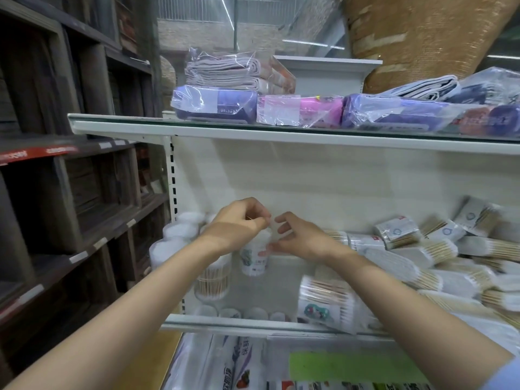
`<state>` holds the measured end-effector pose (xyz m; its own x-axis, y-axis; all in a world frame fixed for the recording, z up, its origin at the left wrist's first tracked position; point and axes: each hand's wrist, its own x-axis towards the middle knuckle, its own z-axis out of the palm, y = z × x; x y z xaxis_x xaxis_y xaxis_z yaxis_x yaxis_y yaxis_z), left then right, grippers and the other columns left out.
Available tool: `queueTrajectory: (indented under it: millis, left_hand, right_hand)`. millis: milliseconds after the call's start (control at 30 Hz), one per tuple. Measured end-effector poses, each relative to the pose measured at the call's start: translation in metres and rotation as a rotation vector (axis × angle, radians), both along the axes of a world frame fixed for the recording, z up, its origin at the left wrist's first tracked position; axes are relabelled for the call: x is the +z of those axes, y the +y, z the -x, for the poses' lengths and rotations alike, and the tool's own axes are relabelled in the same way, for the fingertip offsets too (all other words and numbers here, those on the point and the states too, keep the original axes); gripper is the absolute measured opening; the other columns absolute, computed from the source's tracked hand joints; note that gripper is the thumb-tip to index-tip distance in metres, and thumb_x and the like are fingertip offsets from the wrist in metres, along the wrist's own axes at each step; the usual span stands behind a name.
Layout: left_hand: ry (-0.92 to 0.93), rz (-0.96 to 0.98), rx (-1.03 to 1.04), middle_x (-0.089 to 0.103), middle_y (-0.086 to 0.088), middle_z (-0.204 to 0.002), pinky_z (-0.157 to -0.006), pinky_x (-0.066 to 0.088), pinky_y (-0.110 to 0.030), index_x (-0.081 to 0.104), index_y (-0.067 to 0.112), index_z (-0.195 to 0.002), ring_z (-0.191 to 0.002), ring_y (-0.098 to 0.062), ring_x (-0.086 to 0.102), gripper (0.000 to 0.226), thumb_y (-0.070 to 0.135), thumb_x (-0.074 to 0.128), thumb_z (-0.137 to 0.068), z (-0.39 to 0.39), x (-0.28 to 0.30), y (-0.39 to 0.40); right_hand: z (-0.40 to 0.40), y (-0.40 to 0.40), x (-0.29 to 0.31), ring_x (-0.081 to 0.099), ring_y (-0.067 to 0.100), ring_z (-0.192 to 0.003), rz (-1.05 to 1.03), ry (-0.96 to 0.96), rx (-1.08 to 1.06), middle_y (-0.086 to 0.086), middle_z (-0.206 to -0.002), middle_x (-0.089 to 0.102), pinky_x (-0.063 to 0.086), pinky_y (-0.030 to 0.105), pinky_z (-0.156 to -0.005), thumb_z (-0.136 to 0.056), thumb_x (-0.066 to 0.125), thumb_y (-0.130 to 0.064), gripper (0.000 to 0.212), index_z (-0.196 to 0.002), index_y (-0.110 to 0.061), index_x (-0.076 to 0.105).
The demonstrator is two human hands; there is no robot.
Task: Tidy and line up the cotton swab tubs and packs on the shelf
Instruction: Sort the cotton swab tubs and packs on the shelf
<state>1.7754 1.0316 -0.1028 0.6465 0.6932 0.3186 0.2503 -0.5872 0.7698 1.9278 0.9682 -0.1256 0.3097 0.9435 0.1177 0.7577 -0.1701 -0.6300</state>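
Your left hand [239, 223] is over the labelled tub [254, 258], fingers curled, thumb and forefinger pinched together at its top. They seem to nip something thin there, a lid edge or a stray swab; the blur keeps me from saying which. Your right hand [295, 237] sits just right of the same tub, fingers loosely spread and bent, the lower ones touching its upper side. No firm grip shows on that side.

The tub stands upright near the middle-left of the shelf [253, 323], just right of a clear tub [212, 280] showing wooden sticks. More round tubs [174, 235] cluster at the far left — white tops, bunched, not in a row. A few small tubs [242, 313] sit along the near edge. To the right lies a heap of packs [439, 263], tilted and overlapping, with one roll-shaped pack [326, 305] on its side near the front.

Step in hand, as I judge it: fixing this one tub — its lid or its facing — before setting it in line.

Next move calls for a steady hold from the right while the left finishes at the top, then settling the tub beside the clear one, label forward. The packs look untouched; most of the task is left.
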Motion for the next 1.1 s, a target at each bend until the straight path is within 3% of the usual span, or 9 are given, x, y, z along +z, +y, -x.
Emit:
queueTrajectory:
  millis: [133, 300, 400, 500, 667, 800, 900, 1033, 1100]
  left_hand:
    - [0.037, -0.043, -0.082, 0.063, 0.001, -0.082, -0.074, 0.050, -0.035, 0.061, 0.025, -0.079, -0.080, -0.019, 0.059, 0.004, 0.024, 0.060, -0.083, -0.020, -0.005, -0.015]
    - [0.162, -0.082, -0.269, 0.058, 0.012, -0.075, -0.060, 0.040, -0.010, 0.060, 0.026, -0.080, -0.071, -0.005, 0.053, 0.010, 0.022, 0.061, -0.088, -0.040, -0.013, -0.037]
    - [0.252, -0.109, -0.360, 0.066, 0.005, -0.089, -0.082, 0.048, -0.022, 0.064, 0.025, -0.086, -0.086, -0.011, 0.061, 0.007, 0.032, 0.066, -0.085, -0.047, -0.019, -0.043]
    - [0.402, -0.106, -0.477, 0.065, 0.011, -0.106, -0.090, 0.048, -0.026, 0.063, 0.028, -0.103, -0.099, -0.005, 0.059, 0.031, 0.046, 0.070, -0.078, -0.049, -0.021, -0.049]
    - [0.569, -0.158, -0.562, 0.054, 0.019, -0.116, -0.094, 0.044, -0.020, 0.051, 0.031, -0.125, -0.108, -0.001, 0.052, 0.063, 0.044, 0.079, -0.069, -0.050, -0.024, -0.054]
    - [0.486, -0.198, -0.431, 0.055, 0.019, -0.111, -0.090, 0.043, -0.020, 0.056, 0.033, -0.119, -0.104, -0.002, 0.052, 0.056, 0.043, 0.079, -0.069, -0.049, -0.029, -0.049]
    - [0.312, -0.043, -0.365, 0.064, 0.013, -0.107, -0.088, 0.047, -0.023, 0.062, 0.030, -0.114, -0.102, -0.007, 0.059, 0.046, 0.039, 0.078, -0.071, -0.043, -0.030, -0.040]
    - [-0.118, 0.277, -0.206, 0.065, 0.000, -0.091, -0.053, 0.044, -0.010, 0.061, 0.011, -0.108, -0.068, 0.002, 0.061, 0.029, 0.025, 0.068, -0.083, -0.042, -0.034, -0.040]
    - [-0.242, 0.393, -0.140, 0.064, -0.004, -0.093, -0.051, 0.044, -0.011, 0.058, 0.007, -0.107, -0.069, -0.002, 0.062, 0.031, 0.024, 0.068, -0.083, -0.044, -0.039, -0.041]
  right_hand:
    - [-0.015, -0.021, 0.005, 0.059, 0.011, -0.092, -0.091, 0.067, -0.028, 0.001, -0.115, 0.052, 0.048, 0.026, -0.086, -0.081, 0.071, -0.019, 0.056, -0.130, -0.018, 0.044]
    - [-0.032, -0.043, 0.005, 0.058, 0.014, -0.090, -0.141, 0.131, -0.063, 0.001, -0.110, 0.053, 0.052, 0.038, -0.087, -0.083, 0.067, -0.010, 0.050, -0.128, -0.017, 0.047]
    - [-0.039, -0.054, 0.004, 0.060, 0.015, -0.093, -0.161, 0.118, -0.076, 0.000, -0.109, 0.054, 0.050, 0.032, -0.090, -0.084, 0.065, -0.008, 0.048, -0.128, -0.015, 0.047]
    - [-0.043, -0.064, 0.004, 0.062, 0.020, -0.099, -0.170, 0.114, -0.089, 0.001, -0.111, 0.055, 0.048, 0.029, -0.090, -0.085, 0.063, -0.007, 0.046, -0.128, -0.013, 0.048]
    - [-0.050, -0.072, 0.000, 0.059, 0.014, -0.096, -0.187, 0.122, -0.108, 0.002, -0.116, 0.059, 0.045, 0.015, -0.065, -0.087, 0.063, -0.011, 0.043, -0.127, -0.015, 0.049]
    - [-0.054, -0.075, -0.002, 0.060, 0.016, -0.100, -0.245, 0.164, -0.130, 0.001, -0.115, 0.062, 0.048, 0.026, -0.080, -0.089, 0.061, -0.016, 0.034, -0.122, -0.017, 0.054]
    - [-0.058, -0.078, -0.004, 0.062, 0.016, -0.100, -0.333, 0.298, -0.137, 0.001, -0.109, 0.065, 0.048, 0.035, -0.097, -0.092, 0.057, -0.021, 0.015, -0.107, -0.022, 0.061]
    - [-0.053, -0.084, 0.000, 0.064, 0.021, -0.100, -0.351, 0.505, -0.077, 0.003, -0.105, 0.066, 0.052, 0.036, -0.093, -0.095, 0.050, -0.032, 0.021, -0.103, -0.017, 0.062]
    - [-0.046, -0.086, 0.000, 0.065, 0.024, -0.096, -0.295, 0.583, 0.007, 0.010, -0.104, 0.065, 0.056, 0.031, -0.085, -0.096, 0.048, -0.032, 0.023, -0.105, -0.013, 0.059]
